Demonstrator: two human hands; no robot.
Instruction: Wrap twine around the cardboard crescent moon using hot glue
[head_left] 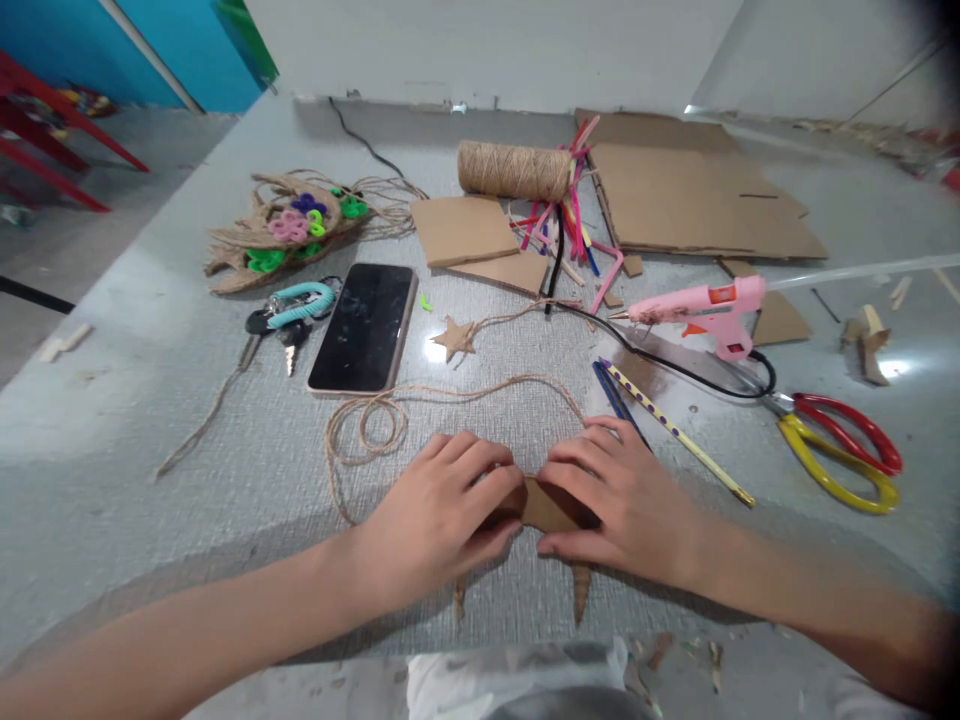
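Between my hands, near the table's front edge, is a brown cardboard cutout [551, 508] with pointed tips showing below my palms; most of its outline is hidden. My left hand [454, 505] grips its left side, fingers curled over the top and thumb below. On the right side my right hand [611, 495] holds it the same way. A strand of jute twine [450, 393] loops on the table beyond my hands and runs toward my right fingers. Farther off lies a small cardboard star [454, 340] with twine attached.
A phone [365, 328] and keys [291, 345] lie left. Pencils [675, 430], scissors [840, 450] and a pink glue gun [697, 310] are right. Behind are a twine spool [514, 170], cardboard sheets [675, 190] and a twine-wrapped piece with pipe-cleaner flowers [289, 225].
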